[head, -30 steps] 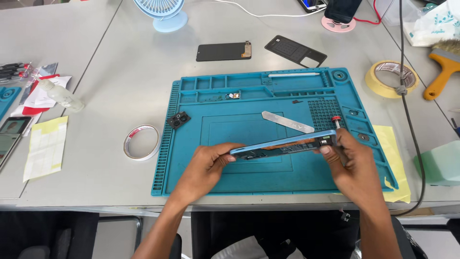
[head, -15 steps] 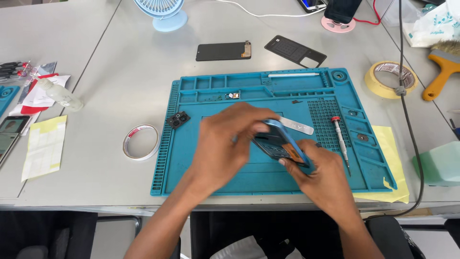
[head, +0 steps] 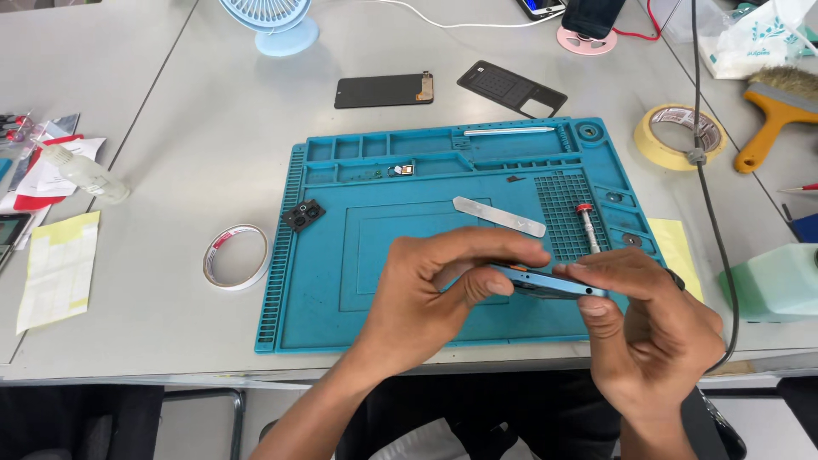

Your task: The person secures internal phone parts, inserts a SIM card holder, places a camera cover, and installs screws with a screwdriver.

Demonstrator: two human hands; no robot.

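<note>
I hold a blue phone body (head: pixel 545 284) edge-on above the near part of the blue work mat (head: pixel 324 281). My left hand (head: pixel 434 294) grips its left end, thumb under and fingers over. My right hand (head: pixel 652 328) pinches its right end between thumb and fingers. On the mat lie a flat metal pry tool (head: pixel 498 215), a small screwdriver with a red collar (head: pixel 588 225) and a black camera module (head: pixel 303 215).
A roll of double-sided tape (head: pixel 236 255) lies left of the mat. A black screen panel (head: pixel 383 89) and a black back cover (head: pixel 511 89) sit behind it. Masking tape roll (head: pixel 677 136), brush (head: pixel 775 111), fan base (head: pixel 277 25), green container (head: pixel 775 281) and a hanging cable (head: pixel 703 170) are around.
The phone went from being held flat between both hands to being turned over above the mat; it is now held edge-on, and my right hand has moved to its right end.
</note>
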